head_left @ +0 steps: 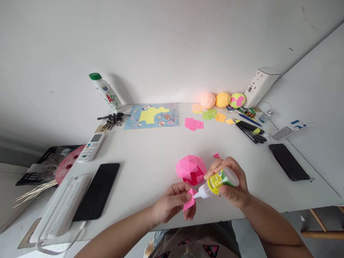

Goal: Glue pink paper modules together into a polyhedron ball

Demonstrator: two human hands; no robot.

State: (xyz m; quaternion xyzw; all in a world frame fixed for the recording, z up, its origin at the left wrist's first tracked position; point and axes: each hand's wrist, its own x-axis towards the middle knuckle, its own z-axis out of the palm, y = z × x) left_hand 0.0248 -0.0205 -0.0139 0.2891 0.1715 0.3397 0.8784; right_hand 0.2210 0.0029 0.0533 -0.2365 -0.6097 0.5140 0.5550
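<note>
Between the thumb and fingers of my left hand (174, 201) is a folded pink paper piece (189, 205). My right hand (238, 190) grips a glue bottle (215, 182) with a yellow and green label, tilted so its white nozzle meets the upper edge of the paper. Just beyond both hands sits a pink faceted paper ball (190, 166), with an opening showing on its near side. A small folded pink paper unit (216, 155) lies right of the ball, behind my right hand.
Paper balls (223, 99) line the wall, with pink paper squares (192, 123) and other coloured slips before them. Pens and a cutter (249, 127) lie right, near a black pouch (288, 162). A phone (96, 191), remote (91, 147), keys (114, 120) and bottle (107, 92) stand left.
</note>
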